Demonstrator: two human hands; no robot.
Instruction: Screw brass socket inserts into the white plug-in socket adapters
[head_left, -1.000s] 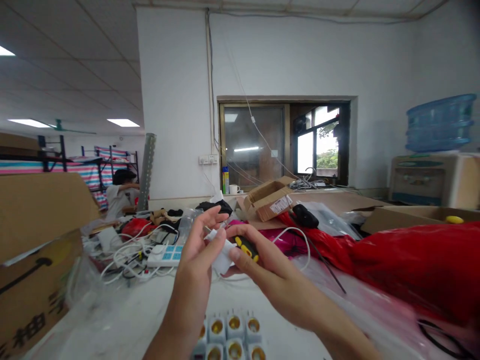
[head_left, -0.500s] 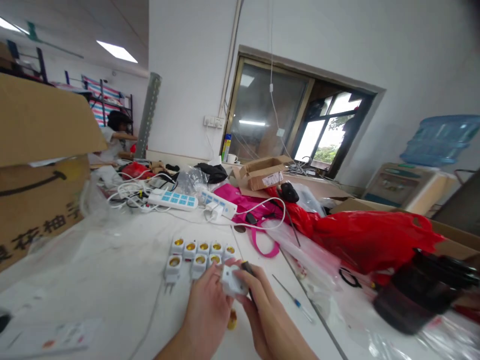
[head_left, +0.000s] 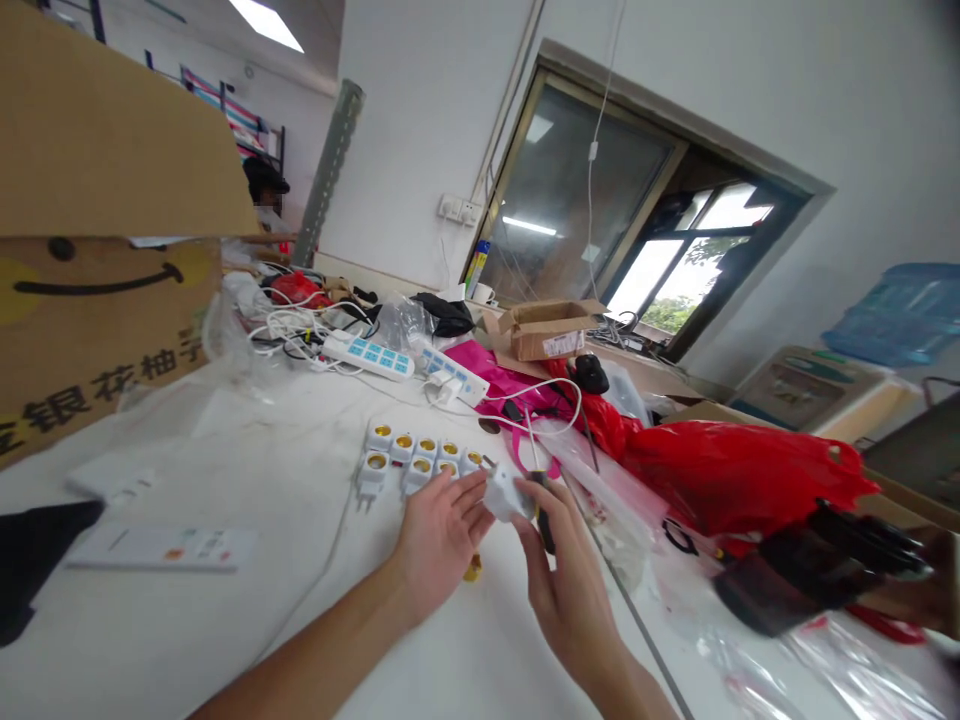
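My left hand (head_left: 439,535) pinches a small white plug adapter (head_left: 503,492) with metal prongs sticking up, held just above the white table (head_left: 247,620). My right hand (head_left: 564,570) meets it from the right, fingers curled round a dark-handled screwdriver (head_left: 541,500) whose thin shaft rises past the adapter. Just behind my hands lies a cluster of several white lamp-socket adapters (head_left: 416,460) with brass centres. A small brass piece (head_left: 472,570) lies on the table under my left hand.
A big cardboard box (head_left: 90,290) stands at the left. White power strips (head_left: 367,355) and tangled cables lie further back, red plastic bags (head_left: 735,470) at the right, a dark object (head_left: 817,565) near the right edge. Another person (head_left: 264,190) sits far back.
The view has tipped down from the room to the table. My hands, raised one second ago, have dropped low over the table, still holding the adapter and screwdriver.
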